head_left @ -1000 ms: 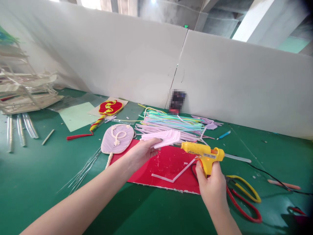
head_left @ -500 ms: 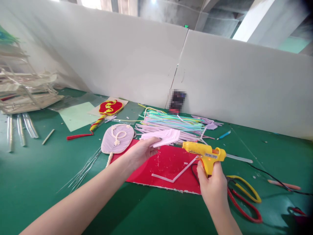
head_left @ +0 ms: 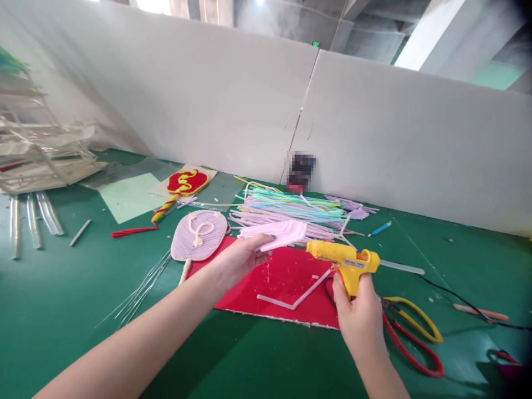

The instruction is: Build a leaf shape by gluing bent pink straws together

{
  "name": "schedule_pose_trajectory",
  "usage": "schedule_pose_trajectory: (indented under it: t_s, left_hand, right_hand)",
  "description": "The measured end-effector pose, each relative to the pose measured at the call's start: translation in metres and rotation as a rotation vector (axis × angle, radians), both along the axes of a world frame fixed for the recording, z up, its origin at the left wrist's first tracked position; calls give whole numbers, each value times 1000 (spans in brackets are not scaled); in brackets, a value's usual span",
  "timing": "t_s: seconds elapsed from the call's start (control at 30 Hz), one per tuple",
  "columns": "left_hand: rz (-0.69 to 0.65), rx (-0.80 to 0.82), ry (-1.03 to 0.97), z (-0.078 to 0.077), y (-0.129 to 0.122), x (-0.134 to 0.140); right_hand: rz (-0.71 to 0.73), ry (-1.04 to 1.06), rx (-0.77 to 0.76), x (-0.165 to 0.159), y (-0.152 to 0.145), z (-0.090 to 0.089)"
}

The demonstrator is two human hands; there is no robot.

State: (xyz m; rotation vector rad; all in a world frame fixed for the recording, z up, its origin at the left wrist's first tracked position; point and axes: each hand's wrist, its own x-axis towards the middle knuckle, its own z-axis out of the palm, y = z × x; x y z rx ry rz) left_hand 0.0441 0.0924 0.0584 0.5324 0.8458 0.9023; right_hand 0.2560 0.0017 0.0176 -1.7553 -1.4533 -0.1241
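My left hand [head_left: 245,257] is closed on a pale pink panel of bent strips [head_left: 286,231], held above a red board [head_left: 286,274]. My right hand [head_left: 359,313] grips a yellow hot glue gun [head_left: 334,252] with its nozzle pointing left, close to the panel's right end. A clear glue stick [head_left: 402,267] sticks out of the gun's back. Below, a bent pale pink strip [head_left: 293,305] lies on the red board. Left of my left hand rests a lilac fan-shaped piece [head_left: 198,235] with a cream cord on it.
Scissors [head_left: 432,332] with red and yellow handles lie beside my right hand, and a black cord [head_left: 453,299] runs off right. Behind the panel is a heap of coloured pipe cleaners [head_left: 291,202]. Thin wires [head_left: 145,288], a red-and-yellow fan [head_left: 187,182] and a rack [head_left: 37,144] are at left.
The glue gun in my right hand has shifted slightly left, its nozzle nearer the pink panel. My left hand has barely moved.
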Motion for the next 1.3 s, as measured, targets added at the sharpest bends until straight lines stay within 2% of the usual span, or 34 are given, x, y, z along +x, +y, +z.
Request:
schedule_pose_trajectory:
  t_s: [0.13, 0.33, 0.53, 0.8, 1.3]
  left_hand:
    - [37, -53, 18, 1, 1, 0]
    - [62, -46, 35, 1, 2, 1]
    - [58, -14, 39, 2, 0, 1]
    - [61, -8, 55, 6, -3, 3]
    - [20, 33, 34, 3, -3, 1]
  right_hand:
    - [-5, 16, 38, -1, -1, 3]
    - [-46, 139, 35, -8, -2, 8]
    - [-92, 93, 21, -9, -2, 8]
    - [-55, -4, 24, -2, 0, 4]
    - [-36, 29, -11, 1, -1, 0]
